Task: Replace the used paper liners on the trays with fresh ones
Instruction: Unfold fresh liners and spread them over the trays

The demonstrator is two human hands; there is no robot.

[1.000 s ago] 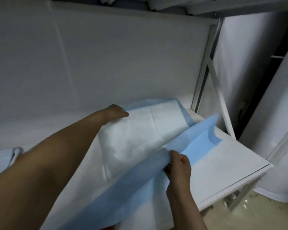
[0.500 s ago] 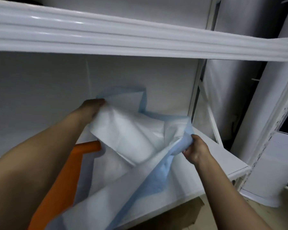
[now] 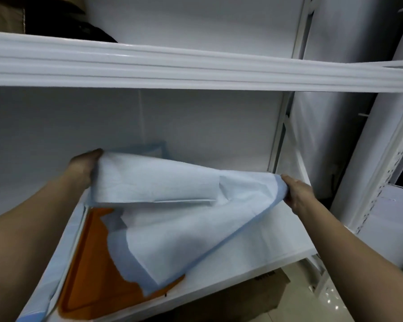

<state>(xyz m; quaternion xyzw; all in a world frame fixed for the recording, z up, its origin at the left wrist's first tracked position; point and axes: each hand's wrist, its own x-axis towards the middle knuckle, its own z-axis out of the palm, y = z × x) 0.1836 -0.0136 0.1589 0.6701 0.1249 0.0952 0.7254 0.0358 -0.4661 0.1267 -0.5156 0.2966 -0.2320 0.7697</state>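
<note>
Lifting the one paper liner (image 3: pixel 172 189) slowly and evenly should keep it from tearing or dragging the one orange tray (image 3: pixel 96 280) on the shelf (image 3: pixel 254 270). Its near corner still lies on the tray. Farther back, two hands hold it up: the left hand (image 3: pixel 85 165) grips the far corner, and the right hand (image 3: pixel 297 190) pinches the blue edge.

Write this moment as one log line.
step: lifting liner off tray | left hand: grips liner | right hand: grips liner | tray: partly uncovered
</note>
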